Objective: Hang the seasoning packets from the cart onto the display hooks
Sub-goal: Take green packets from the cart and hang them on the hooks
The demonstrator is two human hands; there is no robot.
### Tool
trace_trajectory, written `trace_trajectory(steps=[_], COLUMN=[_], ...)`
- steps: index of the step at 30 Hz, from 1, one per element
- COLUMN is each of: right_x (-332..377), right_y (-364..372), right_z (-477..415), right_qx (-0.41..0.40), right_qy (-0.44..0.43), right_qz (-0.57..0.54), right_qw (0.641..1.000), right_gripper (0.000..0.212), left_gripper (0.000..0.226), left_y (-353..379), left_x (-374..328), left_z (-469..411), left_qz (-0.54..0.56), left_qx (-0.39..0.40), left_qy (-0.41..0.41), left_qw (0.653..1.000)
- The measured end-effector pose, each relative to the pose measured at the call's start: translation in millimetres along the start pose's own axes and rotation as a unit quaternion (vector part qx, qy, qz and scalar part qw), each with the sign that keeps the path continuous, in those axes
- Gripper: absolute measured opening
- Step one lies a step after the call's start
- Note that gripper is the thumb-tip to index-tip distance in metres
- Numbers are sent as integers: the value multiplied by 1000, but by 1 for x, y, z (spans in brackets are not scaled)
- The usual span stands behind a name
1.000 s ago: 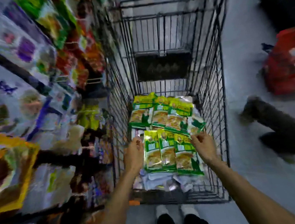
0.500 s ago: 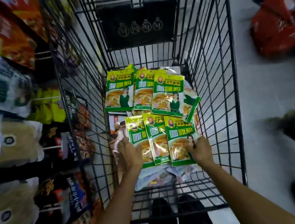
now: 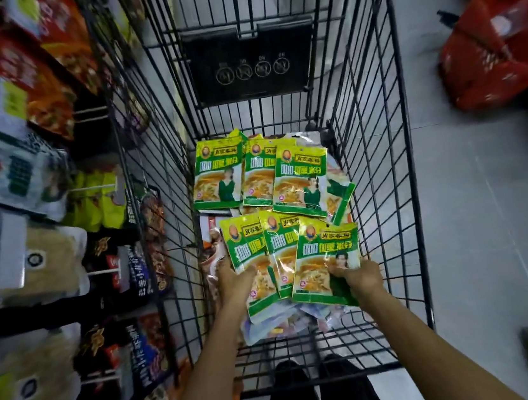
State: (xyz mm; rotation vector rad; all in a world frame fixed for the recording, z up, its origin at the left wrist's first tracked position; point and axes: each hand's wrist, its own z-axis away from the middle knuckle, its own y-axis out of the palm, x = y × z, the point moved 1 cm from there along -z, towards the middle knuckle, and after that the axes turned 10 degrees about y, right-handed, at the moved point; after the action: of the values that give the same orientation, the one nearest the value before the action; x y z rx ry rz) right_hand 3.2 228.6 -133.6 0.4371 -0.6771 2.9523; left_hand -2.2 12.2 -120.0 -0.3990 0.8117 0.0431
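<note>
Both hands reach down into the cart [image 3: 381, 165], a deep basket of thin black wire grid. Left hand [image 3: 232, 278] is closed on the left edge of a fan of three packets [image 3: 293, 256], thumb laid over the front of the leftmost one and fingers tucked behind. Right hand [image 3: 360, 276] pinches the lower right corner of the rightmost packet, thumb on the glossy front, fingers curled under. The three packets are flat, rectangular pouches of shiny film, green-bordered with a yellow top band and a printed food picture; they overlap like held cards and catch highlights on their crinkled faces. They are lifted slightly above the cart's floor, tilted toward the camera.

Farther in, a second row of matching packets [image 3: 259, 173] lies flat and overlapping on the cart bottom, with another one [image 3: 339, 197] slanting out at the right. Beneath the held fan lie paler, crumpled pouches [image 3: 281, 324]. A black rectangular plate [image 3: 249, 65] with four round symbols hangs on the far wire wall.

To the left, display hooks [image 3: 98, 273] carry rows of soft bags, blurred: tan, black, yellow-green, red-orange. On the smooth grey floor [image 3: 476, 207] to the right sits a red plastic basket [image 3: 499, 41].
</note>
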Motion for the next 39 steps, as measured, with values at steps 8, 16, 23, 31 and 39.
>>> trace_trajectory(steps=[8, 16, 23, 31, 39], right_x=[20, 101, 184, 187, 107], right_y=[-15, -35, -41, -53, -56], right_z=[52, 163, 307, 508, 664], right_qx=[28, 154, 284, 455, 582], right_qy=[-25, -197, -434, -594, -638], right_qz=[-37, -19, 70, 119, 149], right_qw=[999, 968, 852, 653, 482], right_gripper=[14, 27, 11, 11, 16], left_gripper=[38, 10, 19, 2, 2], left_y=[-35, -114, -215, -297, -338], left_x=[-35, -121, -206, -242, -208], left_z=[39, 113, 225, 419, 612], left_qz=[36, 83, 107, 116, 102], left_qx=[-54, -117, -320, -530, -699], left_qy=[73, 224, 357, 428, 402], left_qw=[995, 964, 871, 723, 582])
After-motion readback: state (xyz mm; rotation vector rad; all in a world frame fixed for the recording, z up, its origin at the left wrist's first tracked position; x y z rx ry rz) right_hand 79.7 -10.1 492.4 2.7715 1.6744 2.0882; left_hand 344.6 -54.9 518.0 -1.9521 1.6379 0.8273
